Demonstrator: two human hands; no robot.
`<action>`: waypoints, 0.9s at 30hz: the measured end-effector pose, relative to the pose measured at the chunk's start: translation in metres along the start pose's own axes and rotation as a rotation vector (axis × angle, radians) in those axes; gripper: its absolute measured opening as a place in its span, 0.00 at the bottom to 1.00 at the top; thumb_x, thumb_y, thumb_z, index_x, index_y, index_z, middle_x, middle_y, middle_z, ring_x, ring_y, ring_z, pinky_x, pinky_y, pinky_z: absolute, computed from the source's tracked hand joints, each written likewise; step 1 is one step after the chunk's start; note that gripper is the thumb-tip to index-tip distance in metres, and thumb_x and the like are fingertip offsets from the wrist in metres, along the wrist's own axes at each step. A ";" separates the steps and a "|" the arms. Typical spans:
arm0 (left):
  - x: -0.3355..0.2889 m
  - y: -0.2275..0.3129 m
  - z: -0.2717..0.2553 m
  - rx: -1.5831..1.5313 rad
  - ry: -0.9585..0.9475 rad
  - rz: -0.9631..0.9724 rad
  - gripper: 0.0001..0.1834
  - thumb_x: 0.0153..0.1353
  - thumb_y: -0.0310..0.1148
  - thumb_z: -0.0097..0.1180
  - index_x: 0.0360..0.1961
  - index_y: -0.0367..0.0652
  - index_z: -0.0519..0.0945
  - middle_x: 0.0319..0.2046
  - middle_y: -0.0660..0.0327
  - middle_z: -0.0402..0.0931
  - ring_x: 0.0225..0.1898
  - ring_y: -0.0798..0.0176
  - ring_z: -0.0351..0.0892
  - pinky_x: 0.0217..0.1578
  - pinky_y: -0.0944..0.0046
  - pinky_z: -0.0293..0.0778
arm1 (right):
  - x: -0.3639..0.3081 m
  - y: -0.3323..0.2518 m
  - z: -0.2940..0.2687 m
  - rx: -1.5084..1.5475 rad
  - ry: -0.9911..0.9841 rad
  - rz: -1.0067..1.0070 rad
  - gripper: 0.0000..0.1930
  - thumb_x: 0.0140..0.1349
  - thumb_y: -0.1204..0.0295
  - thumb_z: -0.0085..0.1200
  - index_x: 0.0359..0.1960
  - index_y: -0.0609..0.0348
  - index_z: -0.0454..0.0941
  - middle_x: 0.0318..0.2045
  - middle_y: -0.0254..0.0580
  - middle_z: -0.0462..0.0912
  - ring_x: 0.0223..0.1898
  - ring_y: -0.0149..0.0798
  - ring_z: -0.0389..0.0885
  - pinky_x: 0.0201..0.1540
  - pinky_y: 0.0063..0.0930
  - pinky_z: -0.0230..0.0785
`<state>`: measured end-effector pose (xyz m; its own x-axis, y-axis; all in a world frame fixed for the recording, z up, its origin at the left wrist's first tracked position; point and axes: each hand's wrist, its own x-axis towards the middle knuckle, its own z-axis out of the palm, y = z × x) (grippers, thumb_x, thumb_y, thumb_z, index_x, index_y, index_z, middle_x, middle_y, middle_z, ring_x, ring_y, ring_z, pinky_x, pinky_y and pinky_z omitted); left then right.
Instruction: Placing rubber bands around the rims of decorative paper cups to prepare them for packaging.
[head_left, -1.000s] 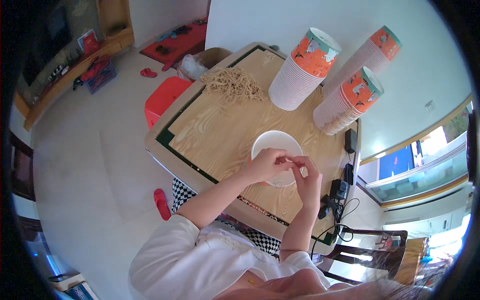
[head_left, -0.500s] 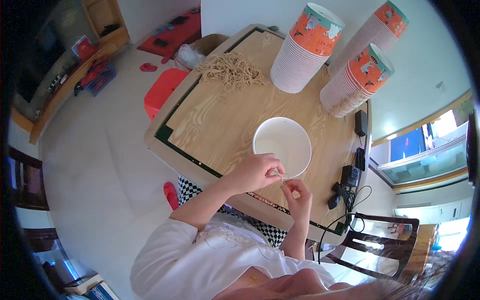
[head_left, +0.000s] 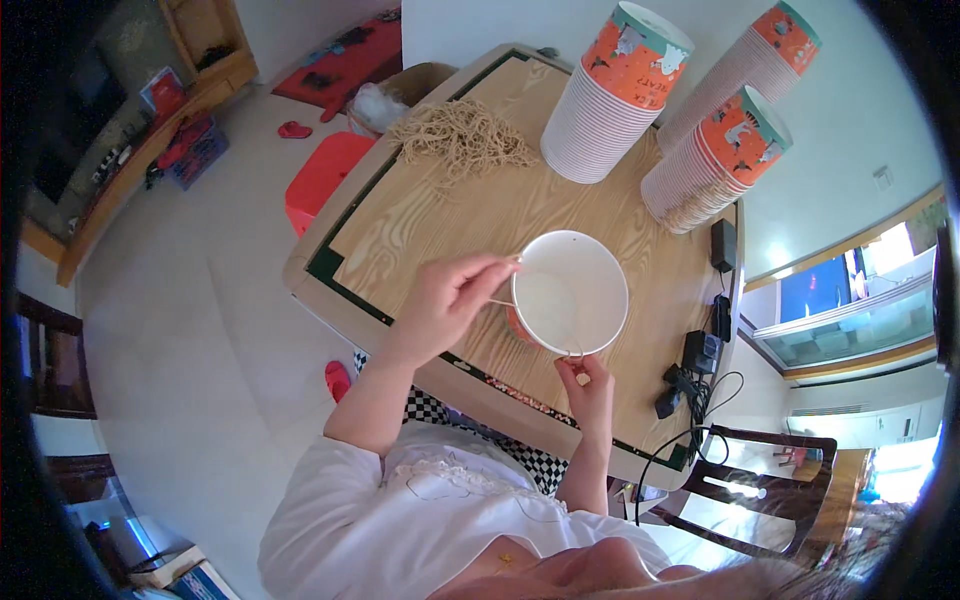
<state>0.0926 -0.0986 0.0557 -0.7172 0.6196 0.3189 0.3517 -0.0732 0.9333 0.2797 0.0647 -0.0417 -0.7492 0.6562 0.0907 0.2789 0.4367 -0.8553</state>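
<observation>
Reference part: the open cup (head_left: 598,290), white inside with orange on its outer wall, on the wood-patterned tabletop (head_left: 400,255) in front of me, mouth facing up. I cannot tell whether its base sits fully flat.

Left hand (head_left: 440,300): positioned at the left side of the cup. Thumb and index fingertips are pinched together, level with the rim, and have hold of a thin pale cord (head_left: 502,302); a short length shows between my hand and the cup wall.

Right hand (head_left: 590,392): positioned at the near edge of the cup. Thumb and fingertips are closed in a fine pinch just below the rim, where a small loop of the cord shows.

Pose: my left forearm angles in from the near left, the back of the hand uppermost. My right forearm rises almost straight toward the cup, fingers pointing at the rim.

Beyond the cup, to its left: a tangled cord pile (head_left: 465,140).
</observation>
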 end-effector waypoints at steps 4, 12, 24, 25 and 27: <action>-0.003 0.019 -0.028 -0.089 0.167 0.054 0.10 0.63 0.28 0.49 0.39 0.35 0.80 0.20 0.66 0.70 0.21 0.77 0.65 0.22 0.76 0.61 | 0.004 -0.003 -0.017 0.034 -0.193 0.054 0.08 0.52 0.77 0.59 0.35 0.63 0.78 0.25 0.38 0.80 0.27 0.30 0.77 0.32 0.23 0.69; 0.023 0.031 -0.029 0.166 -0.022 0.099 0.13 0.63 0.30 0.49 0.46 0.41 0.79 0.30 0.61 0.78 0.28 0.71 0.74 0.28 0.70 0.69 | 0.111 -0.001 -0.086 0.040 0.102 -0.168 0.12 0.55 0.74 0.58 0.41 0.61 0.75 0.29 0.33 0.79 0.30 0.27 0.74 0.34 0.21 0.68; 0.027 -0.024 0.021 0.678 -0.370 0.000 0.09 0.53 0.35 0.56 0.30 0.44 0.83 0.27 0.53 0.79 0.29 0.51 0.79 0.33 0.56 0.74 | 0.058 -0.049 -0.006 -0.247 -0.115 -0.080 0.24 0.54 0.75 0.49 0.54 0.51 0.61 0.19 0.45 0.74 0.23 0.45 0.76 0.27 0.36 0.68; 0.026 -0.026 0.021 0.671 -0.372 0.009 0.09 0.53 0.36 0.56 0.30 0.44 0.83 0.27 0.53 0.79 0.29 0.51 0.79 0.33 0.56 0.74 | 0.049 -0.053 -0.006 -0.188 -0.114 -0.033 0.24 0.54 0.74 0.51 0.54 0.51 0.62 0.20 0.45 0.74 0.23 0.44 0.76 0.28 0.36 0.68; 0.026 -0.029 0.019 0.684 -0.390 0.021 0.09 0.53 0.36 0.56 0.29 0.44 0.83 0.27 0.54 0.80 0.29 0.51 0.79 0.34 0.55 0.74 | 0.040 -0.060 -0.007 -0.106 -0.105 0.021 0.24 0.54 0.74 0.52 0.54 0.52 0.63 0.21 0.45 0.74 0.24 0.44 0.77 0.28 0.35 0.69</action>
<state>0.0754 -0.0657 0.0339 -0.4879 0.8623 0.1355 0.7456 0.3310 0.5783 0.2372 0.0689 0.0171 -0.7997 0.6003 0.0144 0.3530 0.4895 -0.7974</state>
